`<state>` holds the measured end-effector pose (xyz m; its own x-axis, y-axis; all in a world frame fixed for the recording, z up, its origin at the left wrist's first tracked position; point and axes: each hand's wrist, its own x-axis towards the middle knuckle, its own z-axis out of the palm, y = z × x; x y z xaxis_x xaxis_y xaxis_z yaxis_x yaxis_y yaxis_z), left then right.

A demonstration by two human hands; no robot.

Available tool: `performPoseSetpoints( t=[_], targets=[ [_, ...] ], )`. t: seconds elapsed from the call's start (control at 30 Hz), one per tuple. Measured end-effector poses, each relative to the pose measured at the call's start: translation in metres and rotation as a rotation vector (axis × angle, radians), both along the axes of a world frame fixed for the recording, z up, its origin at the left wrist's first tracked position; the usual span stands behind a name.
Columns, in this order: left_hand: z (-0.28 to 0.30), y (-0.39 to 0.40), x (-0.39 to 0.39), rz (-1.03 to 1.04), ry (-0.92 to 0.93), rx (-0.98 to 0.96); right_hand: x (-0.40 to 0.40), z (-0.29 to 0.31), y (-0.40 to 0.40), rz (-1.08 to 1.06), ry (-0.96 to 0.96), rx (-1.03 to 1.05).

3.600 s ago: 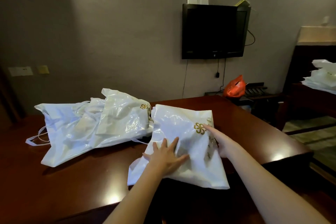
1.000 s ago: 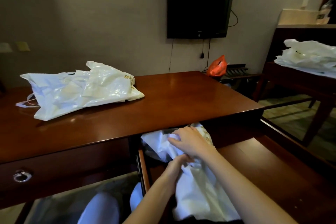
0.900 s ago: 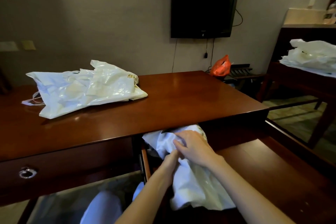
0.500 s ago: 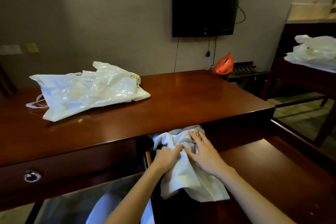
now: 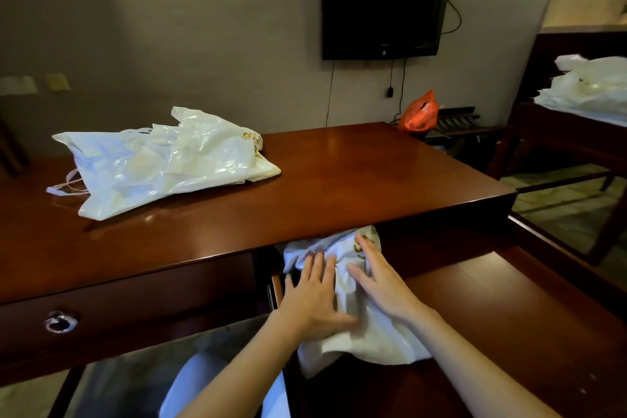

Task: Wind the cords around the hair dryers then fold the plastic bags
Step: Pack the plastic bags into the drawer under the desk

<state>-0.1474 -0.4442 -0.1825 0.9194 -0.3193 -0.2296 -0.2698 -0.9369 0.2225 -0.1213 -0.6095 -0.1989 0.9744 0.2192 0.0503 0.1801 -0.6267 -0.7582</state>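
Two bare forearms reach up from the bottom edge of the frame toward its lower centre. The left hand [image 5: 314, 299] lies palm down, fingers straight and slightly spread. Just to its right, the right hand [image 5: 380, 278] also lies flat, fingers extended and pointing toward the upper left.

A white plastic bag [image 5: 359, 332] with a gold emblem lies crumpled in the open drawer [image 5: 509, 316], its far end tucked under the desk [image 5: 356, 180] edge. More white plastic bags [image 5: 163, 159], glossy and wrinkled, lie in a loose heap on the desk's left part, handles trailing leftward.
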Motion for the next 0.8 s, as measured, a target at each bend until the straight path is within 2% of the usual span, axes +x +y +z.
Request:
performPoseSetpoints(
  t=[0.13,0.23,0.33,0.43,0.5,0.57,0.67,0.8],
  targets=[
    [-0.013,-0.01,0.005,0.091,-0.028,0.024,-0.008,-0.004,0.008,-0.067,-0.054,-0.269],
    [-0.018,-0.024,0.003,0.187,-0.096,-0.017,-0.01,-0.006,0.014,-0.08,-0.062,-0.312],
    [-0.018,-0.024,0.003,0.186,-0.139,-0.046,-0.011,-0.007,0.014,-0.069,-0.05,-0.312],
    [-0.006,-0.008,0.008,0.049,0.003,-0.02,-0.01,-0.011,0.009,-0.037,-0.027,-0.278],
    [-0.001,0.004,0.007,-0.04,0.049,0.04,-0.008,-0.013,0.007,-0.017,-0.007,-0.233],
    [-0.007,0.008,0.003,-0.067,-0.009,0.12,-0.006,-0.013,0.009,-0.012,-0.005,-0.24],
    [-0.023,0.002,0.004,0.033,-0.138,0.283,-0.007,-0.014,0.017,-0.039,-0.014,-0.287],
    [-0.023,0.002,0.019,0.106,-0.15,0.42,-0.015,-0.017,0.024,-0.061,-0.041,-0.328]
  ],
)
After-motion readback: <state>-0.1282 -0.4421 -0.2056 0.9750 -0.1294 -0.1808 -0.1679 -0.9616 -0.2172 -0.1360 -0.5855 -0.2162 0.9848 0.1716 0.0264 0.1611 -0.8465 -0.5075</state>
